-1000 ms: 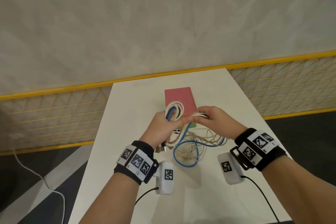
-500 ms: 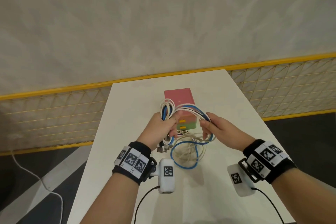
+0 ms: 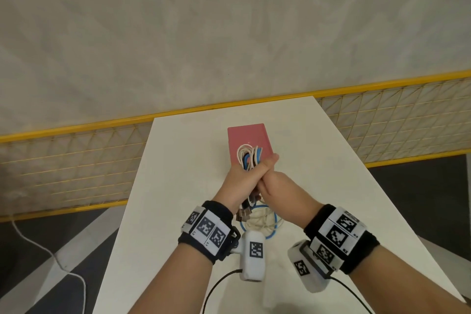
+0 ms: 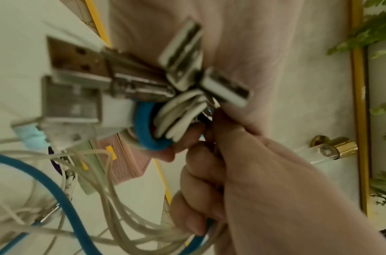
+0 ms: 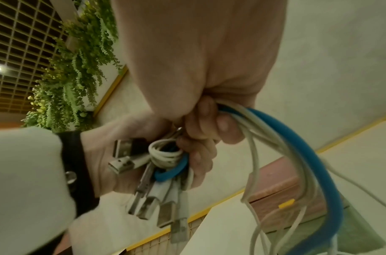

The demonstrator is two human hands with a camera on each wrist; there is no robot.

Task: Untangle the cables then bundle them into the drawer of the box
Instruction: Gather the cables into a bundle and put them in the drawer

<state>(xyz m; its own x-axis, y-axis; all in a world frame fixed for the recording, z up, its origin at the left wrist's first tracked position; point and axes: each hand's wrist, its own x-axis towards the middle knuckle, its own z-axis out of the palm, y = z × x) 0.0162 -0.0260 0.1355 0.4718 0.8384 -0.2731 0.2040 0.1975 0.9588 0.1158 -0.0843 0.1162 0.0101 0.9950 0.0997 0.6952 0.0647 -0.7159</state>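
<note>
Over the table, my left hand [image 3: 244,178] grips a coiled bundle of white and blue cables [image 3: 248,158], whose loops stick up in front of the pink box [image 3: 248,136]. Several USB plugs [image 4: 78,77] hang out below the fist. My right hand [image 3: 274,186] presses against the left, and its fingers [image 5: 209,124] curl round the blue and white strands [image 5: 297,138] that trail down. The remaining loose cable [image 3: 262,224] lies on the table beneath my wrists. The box [image 5: 275,193] has yellow tabs and a green lower layer; whether a drawer is open cannot be told.
The white table [image 3: 318,186] is narrow, with floor dropping off on both sides. A yellow-framed mesh barrier [image 3: 76,160] and a pale wall stand behind it. A white cord [image 3: 51,252] lies on the floor at left.
My right hand has swung left from apart to touching the left hand, bringing its strands in. The coil now stands higher over the box, and less loose cable lies on the table.
</note>
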